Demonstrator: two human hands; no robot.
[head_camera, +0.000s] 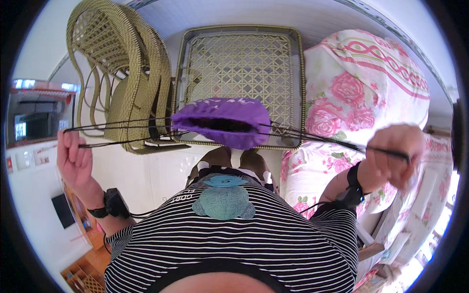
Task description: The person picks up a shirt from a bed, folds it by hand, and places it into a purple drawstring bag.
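Note:
A purple drawstring bag [227, 110] hangs in front of my body with its mouth partly open and dark inside. Black drawstrings [124, 124] run taut from both of its sides. Far out to the left, my left hand [75, 157] is closed around the loops on that side. On the opposite side my right hand [395, 154], somewhat blurred, grips the other cords, raised in front of flower-patterned fabric. White marks show on the bag's far face. What the bag holds, if anything, cannot be seen.
Behind the bag stands a woven rattan table [242, 66] with a glass-like top. Rattan chairs [124, 80] are on the left, close to the cords. Floral-covered seating [351, 91] fills the right. Cables trail from black wrist devices [111, 203] on my arms.

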